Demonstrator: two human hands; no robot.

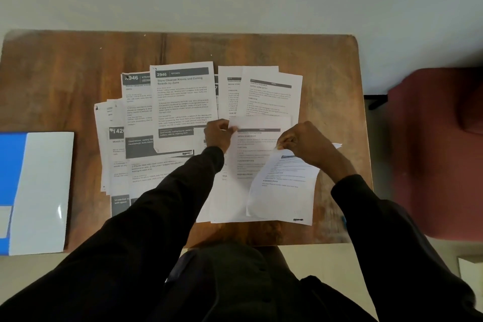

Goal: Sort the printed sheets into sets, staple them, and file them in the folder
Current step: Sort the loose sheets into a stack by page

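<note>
Pinching flat sheet (251,162) in left hand (218,136), curled sheet (285,188) in right hand (304,142), at centre of worktop (65,73). Overlapping printed sheets (183,97) at 10 o'clock, partly hidden under sleeve (170,191); blue folder (41,191) at 9 o'clock, cut off by frame.

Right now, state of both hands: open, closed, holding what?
Left hand: closed, pinching the flat printed sheet at its top corner.
Right hand: closed, pinching the curled sheet at its top edge.

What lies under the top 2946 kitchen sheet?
A second 2946 sheet pokes out left of the top 2946 sheet; more printed sheets show below it. How many lie beneath is covered.
</note>
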